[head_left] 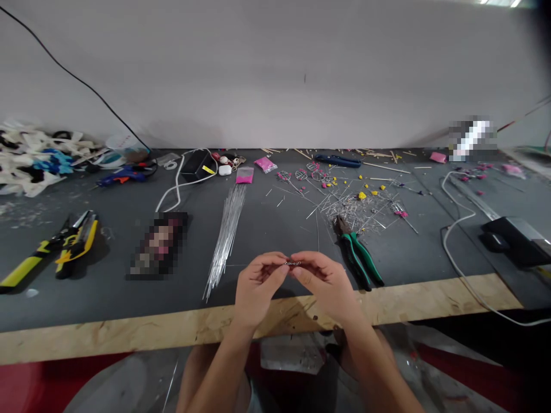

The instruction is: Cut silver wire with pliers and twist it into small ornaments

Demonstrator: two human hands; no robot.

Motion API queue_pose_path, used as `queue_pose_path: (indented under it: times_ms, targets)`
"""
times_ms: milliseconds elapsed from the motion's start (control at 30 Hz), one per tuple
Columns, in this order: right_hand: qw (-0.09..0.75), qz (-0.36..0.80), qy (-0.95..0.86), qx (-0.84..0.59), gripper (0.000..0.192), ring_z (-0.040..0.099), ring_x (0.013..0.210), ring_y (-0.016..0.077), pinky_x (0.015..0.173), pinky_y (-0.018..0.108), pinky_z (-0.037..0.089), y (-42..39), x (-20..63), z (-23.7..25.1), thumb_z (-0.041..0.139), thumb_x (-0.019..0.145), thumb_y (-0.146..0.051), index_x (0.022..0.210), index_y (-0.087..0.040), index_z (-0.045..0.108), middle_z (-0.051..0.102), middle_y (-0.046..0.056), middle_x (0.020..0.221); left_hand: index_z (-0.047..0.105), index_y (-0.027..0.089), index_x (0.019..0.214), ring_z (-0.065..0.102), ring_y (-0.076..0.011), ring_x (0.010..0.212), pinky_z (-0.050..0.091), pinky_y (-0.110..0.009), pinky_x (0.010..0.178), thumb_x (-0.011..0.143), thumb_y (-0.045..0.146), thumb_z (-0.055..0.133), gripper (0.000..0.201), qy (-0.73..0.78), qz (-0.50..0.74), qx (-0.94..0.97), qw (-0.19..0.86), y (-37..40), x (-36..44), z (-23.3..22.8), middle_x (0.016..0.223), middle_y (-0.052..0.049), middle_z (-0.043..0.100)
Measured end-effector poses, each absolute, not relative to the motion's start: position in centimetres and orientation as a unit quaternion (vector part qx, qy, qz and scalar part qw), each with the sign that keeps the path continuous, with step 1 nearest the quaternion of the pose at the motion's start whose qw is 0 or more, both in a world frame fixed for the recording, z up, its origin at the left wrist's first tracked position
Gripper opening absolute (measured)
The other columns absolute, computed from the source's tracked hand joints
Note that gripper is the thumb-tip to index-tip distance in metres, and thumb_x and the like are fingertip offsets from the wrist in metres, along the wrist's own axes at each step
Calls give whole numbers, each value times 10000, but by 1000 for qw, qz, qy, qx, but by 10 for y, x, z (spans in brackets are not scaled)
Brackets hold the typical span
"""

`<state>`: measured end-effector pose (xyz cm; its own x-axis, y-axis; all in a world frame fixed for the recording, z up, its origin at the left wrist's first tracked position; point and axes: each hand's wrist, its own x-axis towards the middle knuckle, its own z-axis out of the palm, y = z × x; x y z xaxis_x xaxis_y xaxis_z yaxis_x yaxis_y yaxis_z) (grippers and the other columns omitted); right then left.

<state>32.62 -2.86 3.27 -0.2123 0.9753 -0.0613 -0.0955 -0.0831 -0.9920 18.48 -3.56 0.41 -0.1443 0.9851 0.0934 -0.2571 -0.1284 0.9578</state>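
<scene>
Where both hands meet: wire piece [292,263] pinched between left hand [257,288] fingers; right hand [326,284] fingers

Pliers [359,252] right, wires [226,235] left

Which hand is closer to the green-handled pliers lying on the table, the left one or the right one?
The right hand is nearer: the green-handled pliers lie just to its right on the table. The left hand is farther, beyond the right hand.

Bare hands [293,284], sleeveless forearms
</scene>
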Motion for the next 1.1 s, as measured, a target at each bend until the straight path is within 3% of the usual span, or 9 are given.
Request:
queue_pose_path:
  times_ms: [167, 367, 1100]
  targets:
    - [456, 585, -495, -453, 122, 653, 765, 138, 721, 262, 523, -29, 326, 31, 663, 760, -281, 857, -207, 664, 703, 13, 815, 662, 179, 778, 636, -129, 773, 538, -223, 677, 747, 181, 668, 31, 431, 617, 437, 491, -36, 186, 8, 878, -38, 662]
    - [462, 548, -525, -459, 102, 654, 779, 155, 717, 271, 520, -30, 328, 30, 669, 755, -270, 832, -206, 686, 715, 29, 830, 687, 189, 783, 624, -138, 828, 522, -231, 713, 740, 162, 673, 52, 437, 615, 476, 452, -36, 185, 7, 873, -38, 656]
    - [480, 530, -544, -439, 36, 627, 709, 130, 663, 236, 512, -31, 327, 31, 654, 772, -225, 803, -208, 663, 663, 14, 808, 675, 182, 702, 654, -103, 668, 565, -198, 601, 692, 136, 724, 68, 403, 629, 371, 553, -41, 185, 6, 794, -8, 689]
